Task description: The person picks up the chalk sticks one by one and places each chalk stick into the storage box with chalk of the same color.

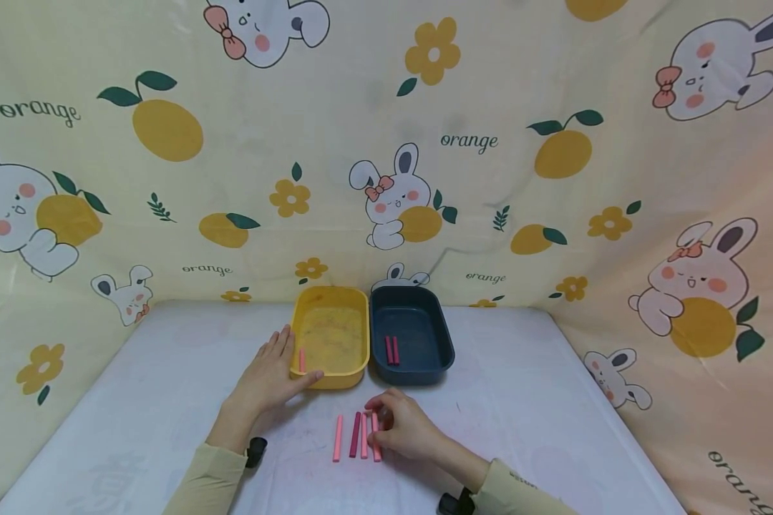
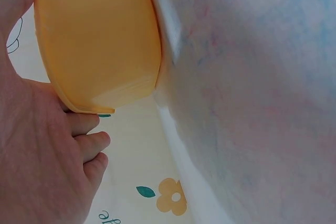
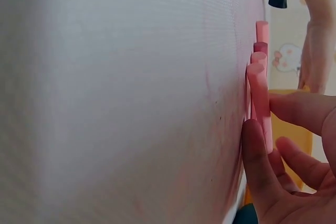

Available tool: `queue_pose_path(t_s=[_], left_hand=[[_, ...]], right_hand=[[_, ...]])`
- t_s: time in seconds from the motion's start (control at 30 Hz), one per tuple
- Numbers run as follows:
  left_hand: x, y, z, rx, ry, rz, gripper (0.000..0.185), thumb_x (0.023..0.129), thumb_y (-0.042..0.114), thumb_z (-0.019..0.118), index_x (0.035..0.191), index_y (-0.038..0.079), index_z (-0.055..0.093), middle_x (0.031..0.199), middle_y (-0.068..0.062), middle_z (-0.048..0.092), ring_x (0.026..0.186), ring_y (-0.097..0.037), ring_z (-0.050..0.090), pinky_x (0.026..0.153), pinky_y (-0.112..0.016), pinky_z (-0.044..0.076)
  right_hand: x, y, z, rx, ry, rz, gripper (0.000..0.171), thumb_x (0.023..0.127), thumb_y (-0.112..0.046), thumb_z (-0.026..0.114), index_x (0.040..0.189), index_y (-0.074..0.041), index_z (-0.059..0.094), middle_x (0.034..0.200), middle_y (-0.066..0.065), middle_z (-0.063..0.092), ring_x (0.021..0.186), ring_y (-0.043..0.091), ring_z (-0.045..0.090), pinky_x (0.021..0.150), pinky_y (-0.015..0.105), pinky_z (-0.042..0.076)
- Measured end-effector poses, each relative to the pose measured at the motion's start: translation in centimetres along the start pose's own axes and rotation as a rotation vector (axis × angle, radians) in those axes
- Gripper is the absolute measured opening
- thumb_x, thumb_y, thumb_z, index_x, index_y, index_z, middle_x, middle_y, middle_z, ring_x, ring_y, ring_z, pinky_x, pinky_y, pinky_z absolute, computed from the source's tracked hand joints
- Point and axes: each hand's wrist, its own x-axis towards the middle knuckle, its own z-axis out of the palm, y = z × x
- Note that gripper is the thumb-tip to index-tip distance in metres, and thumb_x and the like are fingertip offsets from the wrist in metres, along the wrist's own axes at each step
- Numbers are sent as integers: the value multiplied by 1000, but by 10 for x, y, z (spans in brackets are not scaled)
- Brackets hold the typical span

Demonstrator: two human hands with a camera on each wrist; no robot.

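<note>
While my left hand (image 1: 267, 379) rests flat-fingered on the yellow tub (image 1: 332, 335) at its 8 o'clock corner, thumb along the front wall, my right hand (image 1: 407, 428) pinches the rightmost stick (image 1: 376, 436) of 4 on the table (image 1: 167, 400). Sorted so far, I'd say: 1 light pink stick in the yellow tub, 2 dark ones (image 1: 392, 350) in the blue tub (image 1: 412, 333) at 3 o'clock of it. Left: approx. 3 light, 1 dark.
</note>
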Motion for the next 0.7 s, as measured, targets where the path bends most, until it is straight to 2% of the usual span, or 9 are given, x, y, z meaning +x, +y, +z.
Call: queue_pose_path(t_s=[0.4,0.7], left_hand=[[1,0,0,-5,-17,-22,117,93,74,57,162,-8,11,172,-25,7,158,-45,9,128,-58,12],[1,-1,0,-8,-16,-13,116,93,73,57,162,-8,12,172,-25,8,158,-45,9,128,-58,12]], right_hand=[[1,1,4,97,37,40,38,84,-4,83,119,-12,71,107,-1,57,86,17,59,65,22,54],[2,-4,-2,181,87,8,36,83,0,81,117,-6,71,110,2,59,92,18,63,74,23,58]])
